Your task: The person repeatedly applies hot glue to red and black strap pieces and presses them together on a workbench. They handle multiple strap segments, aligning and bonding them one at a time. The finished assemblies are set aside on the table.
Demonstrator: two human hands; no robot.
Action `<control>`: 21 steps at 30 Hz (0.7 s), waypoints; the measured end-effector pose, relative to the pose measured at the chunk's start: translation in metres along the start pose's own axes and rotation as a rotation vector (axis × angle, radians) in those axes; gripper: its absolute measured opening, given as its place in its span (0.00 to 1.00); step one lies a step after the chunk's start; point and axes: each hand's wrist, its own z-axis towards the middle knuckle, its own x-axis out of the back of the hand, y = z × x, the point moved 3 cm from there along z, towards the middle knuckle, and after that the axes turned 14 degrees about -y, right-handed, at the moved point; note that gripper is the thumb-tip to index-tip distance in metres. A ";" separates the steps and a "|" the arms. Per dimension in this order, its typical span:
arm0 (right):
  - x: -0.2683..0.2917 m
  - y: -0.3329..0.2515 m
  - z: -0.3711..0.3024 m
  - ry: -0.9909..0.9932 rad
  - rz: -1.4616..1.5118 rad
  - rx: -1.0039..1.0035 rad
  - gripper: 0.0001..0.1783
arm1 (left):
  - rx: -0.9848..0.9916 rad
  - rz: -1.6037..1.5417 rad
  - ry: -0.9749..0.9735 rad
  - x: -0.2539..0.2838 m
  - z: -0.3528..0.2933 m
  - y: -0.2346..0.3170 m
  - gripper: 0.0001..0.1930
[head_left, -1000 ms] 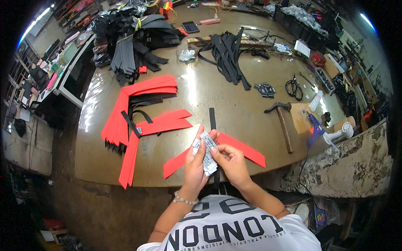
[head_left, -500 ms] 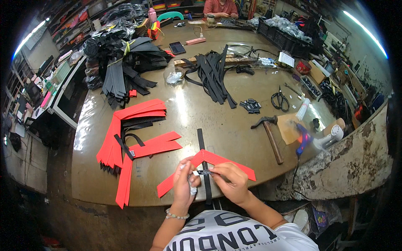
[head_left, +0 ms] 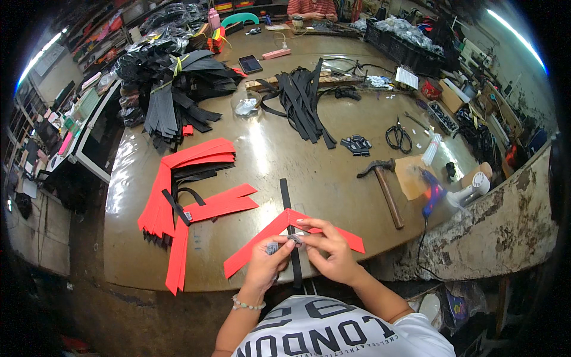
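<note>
My left hand (head_left: 266,262) is closed round a small grey printed piece (head_left: 272,247) that looks like a folded label. At its fingertips, a second small greyish piece (head_left: 294,238) is pinched between it and my right hand (head_left: 332,253), whose index finger is raised a little. What that piece is cannot be made out. Both hands are just above a black strap (head_left: 285,193) that runs toward me on the table. Across the strap lies a red ribbed band (head_left: 256,245) bent into an upturned V, its right arm partly behind my right hand.
Left of my hands are stacked red bands (head_left: 159,202) and red strips tied with a black strap (head_left: 223,205). A hammer (head_left: 388,193), scissors (head_left: 398,135), small black pieces (head_left: 355,146) and a blue hot-glue gun (head_left: 433,193) sit right. Black straps (head_left: 300,104) are piled beyond; someone (head_left: 312,8) sits opposite.
The dark flat piece between my hands no longer shows; a small crumpled greyish piece is at the fingertips now. My left hand has turned, and my right fingers have shifted slightly upward.
</note>
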 end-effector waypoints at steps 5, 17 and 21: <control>0.001 0.010 0.000 -0.006 0.647 -0.307 0.17 | -0.128 0.418 0.067 -0.010 0.001 0.016 0.08; 0.014 0.006 0.014 -0.145 0.714 -0.431 0.13 | -0.200 0.567 0.115 -0.019 0.001 0.039 0.10; 0.016 0.004 0.016 -0.145 0.732 -0.424 0.14 | -0.173 0.543 0.133 -0.020 0.000 0.038 0.10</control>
